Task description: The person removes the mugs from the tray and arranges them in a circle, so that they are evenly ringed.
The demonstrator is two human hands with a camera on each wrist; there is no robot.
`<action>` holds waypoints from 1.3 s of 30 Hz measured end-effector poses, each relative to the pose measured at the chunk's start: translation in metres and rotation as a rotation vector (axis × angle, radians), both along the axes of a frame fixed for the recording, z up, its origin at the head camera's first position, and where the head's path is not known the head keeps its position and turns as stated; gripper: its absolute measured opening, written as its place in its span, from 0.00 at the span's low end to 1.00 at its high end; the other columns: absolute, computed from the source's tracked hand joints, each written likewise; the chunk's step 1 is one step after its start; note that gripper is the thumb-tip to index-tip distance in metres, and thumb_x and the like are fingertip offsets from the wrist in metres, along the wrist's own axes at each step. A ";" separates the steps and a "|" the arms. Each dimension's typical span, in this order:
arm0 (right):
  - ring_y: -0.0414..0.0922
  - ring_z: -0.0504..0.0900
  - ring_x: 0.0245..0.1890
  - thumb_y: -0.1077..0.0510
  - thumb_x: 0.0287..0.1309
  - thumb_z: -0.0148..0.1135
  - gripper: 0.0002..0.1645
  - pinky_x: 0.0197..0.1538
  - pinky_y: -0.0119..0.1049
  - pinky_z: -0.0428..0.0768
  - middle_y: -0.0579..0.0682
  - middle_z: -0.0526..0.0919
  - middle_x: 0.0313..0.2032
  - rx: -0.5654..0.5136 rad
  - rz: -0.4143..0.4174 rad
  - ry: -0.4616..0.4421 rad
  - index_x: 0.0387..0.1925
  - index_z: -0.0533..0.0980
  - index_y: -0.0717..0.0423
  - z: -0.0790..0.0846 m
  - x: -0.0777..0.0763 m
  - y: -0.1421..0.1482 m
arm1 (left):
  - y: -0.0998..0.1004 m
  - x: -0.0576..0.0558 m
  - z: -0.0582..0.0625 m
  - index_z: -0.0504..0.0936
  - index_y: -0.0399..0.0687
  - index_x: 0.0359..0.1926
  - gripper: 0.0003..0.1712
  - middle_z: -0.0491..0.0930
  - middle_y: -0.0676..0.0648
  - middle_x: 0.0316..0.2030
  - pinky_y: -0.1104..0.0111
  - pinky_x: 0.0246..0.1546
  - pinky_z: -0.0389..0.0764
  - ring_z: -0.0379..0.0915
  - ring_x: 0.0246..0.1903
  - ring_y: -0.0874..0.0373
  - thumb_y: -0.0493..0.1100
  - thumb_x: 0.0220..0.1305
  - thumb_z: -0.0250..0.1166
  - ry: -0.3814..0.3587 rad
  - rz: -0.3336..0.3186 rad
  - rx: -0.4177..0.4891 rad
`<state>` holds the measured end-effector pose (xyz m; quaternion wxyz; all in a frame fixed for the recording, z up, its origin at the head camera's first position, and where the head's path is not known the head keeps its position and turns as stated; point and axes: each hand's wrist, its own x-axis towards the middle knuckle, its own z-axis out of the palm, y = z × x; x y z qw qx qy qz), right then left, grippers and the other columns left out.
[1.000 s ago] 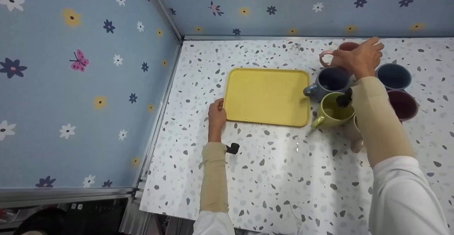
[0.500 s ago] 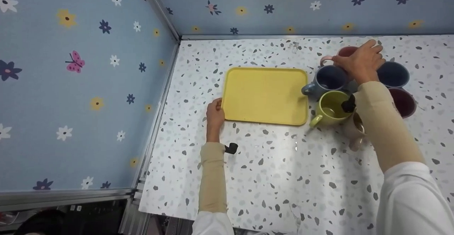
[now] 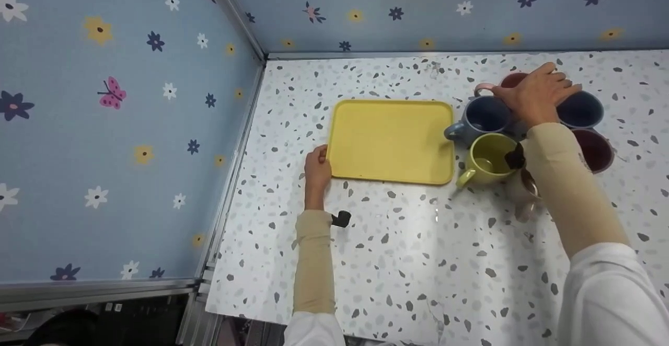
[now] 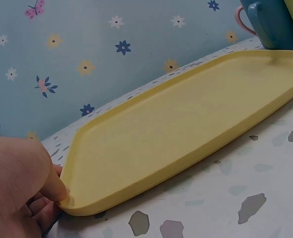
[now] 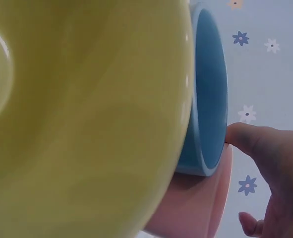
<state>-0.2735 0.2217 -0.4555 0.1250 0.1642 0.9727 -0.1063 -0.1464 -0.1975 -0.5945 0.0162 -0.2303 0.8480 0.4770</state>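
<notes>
My left hand [image 3: 318, 171] holds the near left corner of a yellow tray [image 3: 392, 142], thumb [image 4: 57, 186] on its rim and other fingers below. The tray lies flat on the table. At the back right, my right hand [image 3: 538, 95] is over a pink mug [image 3: 512, 79], largely covering it. In the right wrist view the thumb [image 5: 243, 136] touches near the pink mug's [image 5: 186, 208] rim, while another fingertip shows apart from it. A blue mug [image 3: 487, 116] and a yellow-green mug [image 3: 486, 163] stand nearer, beside the tray's right edge.
Right of the sleeve stand a dark blue mug [image 3: 580, 110] and a maroon mug [image 3: 596, 150]. A beige mug [image 3: 522, 192] is partly hidden by the right forearm. Flowered walls [image 3: 428, 11] border the speckled table [image 3: 387, 262] at the back and left.
The pink mug has moved slightly toward me along with my right hand, whose fingers now spread further right. The left hand and the tray stay put.
</notes>
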 end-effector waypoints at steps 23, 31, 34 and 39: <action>0.75 0.63 0.55 0.50 0.69 0.38 0.30 0.53 0.71 0.59 0.75 0.70 0.56 -0.193 0.286 0.143 0.63 0.68 0.63 -0.005 -0.004 0.065 | -0.001 0.001 -0.001 0.74 0.44 0.61 0.26 0.73 0.42 0.49 0.62 0.55 0.70 0.68 0.48 0.53 0.29 0.63 0.46 0.000 -0.003 0.009; 0.76 0.60 0.57 0.54 0.68 0.43 0.26 0.55 0.71 0.55 0.75 0.68 0.57 -0.265 0.259 0.168 0.59 0.72 0.64 -0.007 -0.004 0.079 | 0.000 0.000 0.000 0.74 0.45 0.61 0.27 0.73 0.42 0.50 0.62 0.56 0.70 0.68 0.49 0.53 0.29 0.62 0.46 -0.009 -0.011 0.005; 0.75 0.60 0.58 0.54 0.66 0.44 0.26 0.56 0.70 0.55 0.75 0.68 0.58 -0.287 0.250 0.168 0.58 0.73 0.66 -0.006 -0.005 0.082 | 0.000 0.000 0.000 0.74 0.45 0.61 0.26 0.73 0.42 0.51 0.62 0.56 0.70 0.68 0.50 0.52 0.30 0.63 0.46 -0.018 -0.010 0.002; 0.74 0.61 0.57 0.53 0.64 0.46 0.26 0.57 0.69 0.55 0.74 0.69 0.57 -0.284 0.250 0.159 0.54 0.74 0.69 -0.004 -0.006 0.085 | -0.001 -0.002 -0.002 0.73 0.45 0.61 0.26 0.73 0.42 0.51 0.62 0.56 0.70 0.68 0.50 0.52 0.30 0.64 0.46 -0.017 -0.010 0.003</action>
